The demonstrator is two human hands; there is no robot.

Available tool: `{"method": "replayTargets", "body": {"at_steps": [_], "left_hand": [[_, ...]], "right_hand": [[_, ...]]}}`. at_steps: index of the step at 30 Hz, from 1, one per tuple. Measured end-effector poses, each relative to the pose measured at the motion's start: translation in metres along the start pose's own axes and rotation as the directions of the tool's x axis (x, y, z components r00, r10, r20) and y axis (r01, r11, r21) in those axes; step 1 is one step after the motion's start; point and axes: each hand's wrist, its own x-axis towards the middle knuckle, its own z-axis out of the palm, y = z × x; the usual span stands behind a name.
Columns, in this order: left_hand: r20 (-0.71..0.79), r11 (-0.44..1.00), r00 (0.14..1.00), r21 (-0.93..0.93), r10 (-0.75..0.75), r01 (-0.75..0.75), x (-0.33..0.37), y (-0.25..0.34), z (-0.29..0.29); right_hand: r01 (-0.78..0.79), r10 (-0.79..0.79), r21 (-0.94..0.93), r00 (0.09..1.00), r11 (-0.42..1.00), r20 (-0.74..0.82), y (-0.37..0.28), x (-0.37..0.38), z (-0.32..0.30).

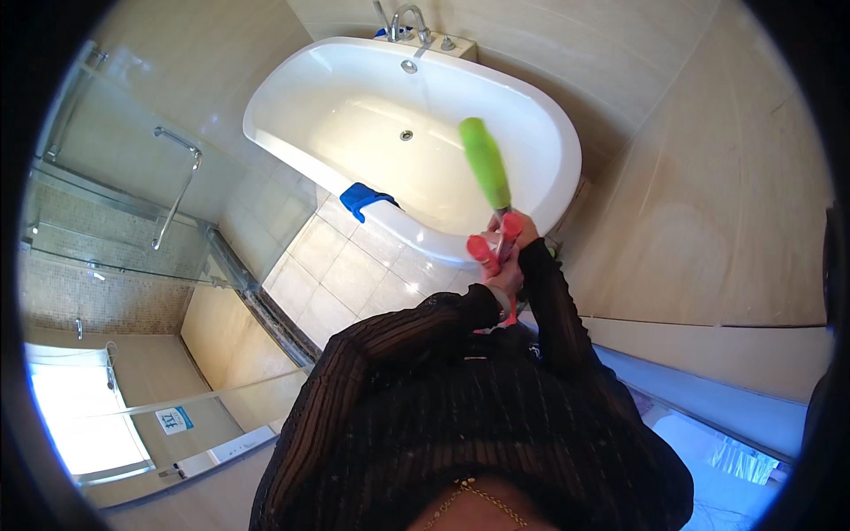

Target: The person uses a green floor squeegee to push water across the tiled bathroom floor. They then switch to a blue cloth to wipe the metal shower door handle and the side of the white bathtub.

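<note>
Green-ended tool (pixel 485 164) juts toward the bathtub (pixel 425 237); I see the left hand (pixel 505 276) and right hand (pixel 529 232) bunched at its pink parts (pixel 482 252), fingers curled round, apparently for steadiness; fingertips partly hidden.

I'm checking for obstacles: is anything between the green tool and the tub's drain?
Nothing visible: only the white tub shows between the green tool and the drain. The blue cloth lies over the rim, off to the side.
</note>
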Motion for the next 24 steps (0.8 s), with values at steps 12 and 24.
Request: {"method": "replayTargets", "body": {"at_steps": [12, 24], "left_hand": [[-0.593, 0.850, 0.610, 0.328, 0.526, -0.414, 0.020, -0.062, -0.013], [-0.819, 0.818, 0.538, -0.163, 0.200, -0.552, -0.044, -0.121, -0.008]], "right_hand": [[0.159, -0.141, 0.442, 0.987, 0.883, -0.074, -0.108, -0.053, -0.018], [0.365, -0.270, -0.054, 0.573, 0.930, -0.774, -0.100, -0.031, -0.035]]}}
